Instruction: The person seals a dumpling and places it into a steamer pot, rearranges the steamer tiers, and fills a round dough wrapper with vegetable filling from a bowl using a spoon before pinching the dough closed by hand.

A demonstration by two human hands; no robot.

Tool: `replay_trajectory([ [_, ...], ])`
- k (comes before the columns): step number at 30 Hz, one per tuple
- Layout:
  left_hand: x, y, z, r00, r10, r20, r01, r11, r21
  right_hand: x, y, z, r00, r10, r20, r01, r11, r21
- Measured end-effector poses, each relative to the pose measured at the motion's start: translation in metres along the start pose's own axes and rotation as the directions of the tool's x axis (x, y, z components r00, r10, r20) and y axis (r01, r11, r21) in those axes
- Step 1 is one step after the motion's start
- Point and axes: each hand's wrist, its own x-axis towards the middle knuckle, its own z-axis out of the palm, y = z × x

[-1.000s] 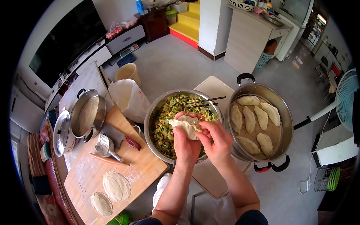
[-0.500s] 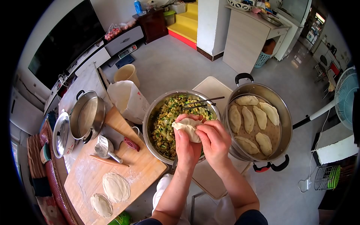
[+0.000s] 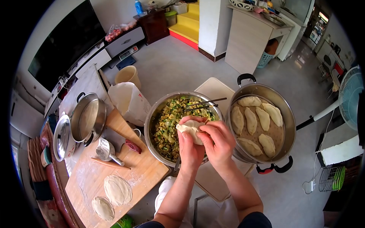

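A folded dumpling [image 3: 191, 131] of pale dough rests in my left hand [image 3: 189, 150], whose fingers curl round its side. My right hand [image 3: 217, 141] pinches the dumpling's edge between thumb and forefinger. Just below both hands is a steel bowl [image 3: 147, 133] of chopped green and yellow filling [image 3: 167, 125], with chopsticks [image 3: 207, 103] lying across its far right side. To the right, a steamer pot [image 3: 292, 133] holds several shaped dumplings [image 3: 251, 121]. On the wooden board [image 3: 148, 161] at left lie a larger dough wrapper [image 3: 118, 190] and a smaller one [image 3: 103, 208].
A rolling pin [image 3: 110, 163], a metal scoop [image 3: 108, 152] and a dark red object [image 3: 133, 146] sit on the board. Beyond it are a steel pot [image 3: 102, 114], a lid [image 3: 62, 136] and a white bag [image 3: 129, 102]. A fan [image 3: 350, 97] stands at far right.
My right fingers have shifted slightly along the dumpling's edge, still pinching it. The dumpling stays in my left hand, and the other things keep their places.
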Motion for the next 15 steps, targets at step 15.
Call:
replay_trajectory([
  [15,0.007,0.002,-0.006,0.996,-0.084,-0.02,0.072,0.937,-0.343,0.008,0.006,-0.02,0.977,0.194,0.091,-0.206,0.965,0.161],
])
